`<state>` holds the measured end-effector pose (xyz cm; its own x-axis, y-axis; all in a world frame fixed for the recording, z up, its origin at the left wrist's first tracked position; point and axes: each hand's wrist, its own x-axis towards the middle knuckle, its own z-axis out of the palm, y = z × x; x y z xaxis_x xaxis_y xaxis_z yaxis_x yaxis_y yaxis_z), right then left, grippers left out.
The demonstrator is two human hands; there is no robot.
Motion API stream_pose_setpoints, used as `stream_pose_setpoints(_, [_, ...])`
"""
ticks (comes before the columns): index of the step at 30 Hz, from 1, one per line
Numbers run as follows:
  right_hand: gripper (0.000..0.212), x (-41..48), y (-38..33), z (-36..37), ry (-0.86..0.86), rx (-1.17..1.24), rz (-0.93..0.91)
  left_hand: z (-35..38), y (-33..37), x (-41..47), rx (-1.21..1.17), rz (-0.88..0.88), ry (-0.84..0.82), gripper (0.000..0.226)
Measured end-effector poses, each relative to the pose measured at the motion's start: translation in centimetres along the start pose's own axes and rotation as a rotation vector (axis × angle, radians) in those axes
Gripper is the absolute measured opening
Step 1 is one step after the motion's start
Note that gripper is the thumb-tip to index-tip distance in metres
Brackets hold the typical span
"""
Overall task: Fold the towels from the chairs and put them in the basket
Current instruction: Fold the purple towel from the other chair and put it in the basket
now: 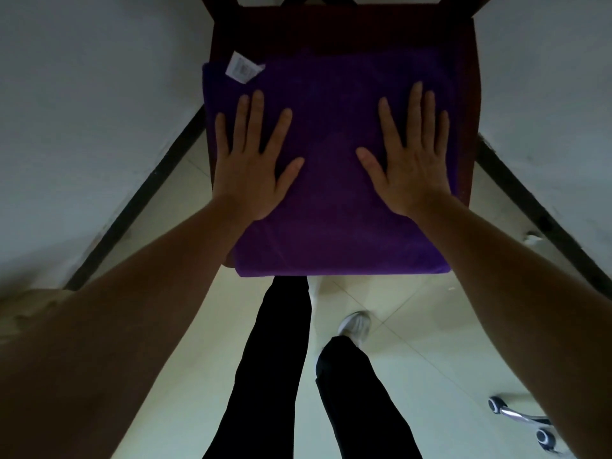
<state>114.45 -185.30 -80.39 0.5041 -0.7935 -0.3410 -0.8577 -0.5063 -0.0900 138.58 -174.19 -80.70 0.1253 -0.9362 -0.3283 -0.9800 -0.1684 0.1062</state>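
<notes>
A purple towel (331, 200) lies folded flat on the seat of a dark wooden chair (331, 31), its front edge hanging a little over the seat. A white label (243, 68) sticks up at its far left corner. My left hand (255, 157) rests palm down on the towel's left half, fingers spread. My right hand (410, 154) presses flat on the right half, fingers spread too. Neither hand grips the cloth. No basket is in view.
The chair stands in a corner between two white walls (82, 111) with dark skirting. My legs in black trousers and a white shoe (356, 324) are on the pale tiled floor below. A wheeled office chair base (516, 419) shows at lower right.
</notes>
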Motion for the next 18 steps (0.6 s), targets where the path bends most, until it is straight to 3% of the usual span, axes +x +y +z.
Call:
stream_pose_setpoints(3, [0.084, -0.9, 0.2, -0.9, -0.031, 0.029, 0.032, -0.8, 0.6, -1.3, -0.042, -0.081, -0.030, 0.073])
stream_pose_setpoints(5, [0.080, -3.0, 0.6, -1.6, -0.018, 0.112, 0.083, -1.3, 1.4, -3.6, -0.152, -0.242, 0.007, 0.072])
stream_pose_setpoints(8, [0.073, -7.6, 1.1, -1.6, 0.013, 0.259, 0.229, -1.6, 3.5, -8.5, -0.390, -0.595, 0.113, 0.067])
stream_pose_setpoints(12, [0.077, -14.3, 0.8, 0.7, -0.080, 0.340, 0.486, -0.8, 6.9, -14.0, -0.669, -1.180, 0.066, 0.064])
stream_pose_setpoints(14, [0.078, -16.6, 0.4, 2.0, -0.109, 0.462, 0.643, 0.3, 7.5, -15.3, -0.939, -1.379, 0.068, 0.065])
stream_pose_setpoints(18, [0.071, -18.8, -0.7, 2.9, 0.007, 0.750, 0.812, 1.5, 8.4, -16.0, -1.535, -1.524, 0.085, 0.053])
